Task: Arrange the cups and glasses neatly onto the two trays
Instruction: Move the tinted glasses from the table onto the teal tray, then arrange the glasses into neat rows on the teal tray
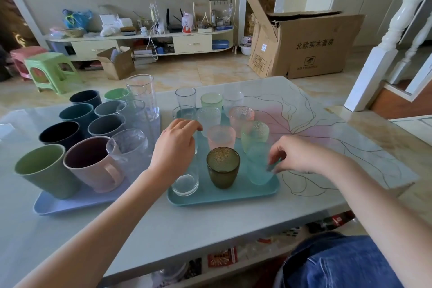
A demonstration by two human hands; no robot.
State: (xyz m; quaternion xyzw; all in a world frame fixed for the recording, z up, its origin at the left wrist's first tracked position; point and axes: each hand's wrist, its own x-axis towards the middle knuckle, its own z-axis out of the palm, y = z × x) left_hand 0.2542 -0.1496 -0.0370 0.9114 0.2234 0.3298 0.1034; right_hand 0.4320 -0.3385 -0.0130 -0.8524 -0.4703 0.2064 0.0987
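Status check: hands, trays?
Left hand on tall clear glass. Right hand touching aqua cup. Teal tray nearly full; nothing blocking.

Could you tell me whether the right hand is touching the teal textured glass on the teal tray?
Touching. The head view shows the right hand with fingertips on the rim of the teal glass.

Pale glass-topped table [233, 222] with a lilac tray [70, 206] at left, just beside a teal tray [210, 199] near the middle.
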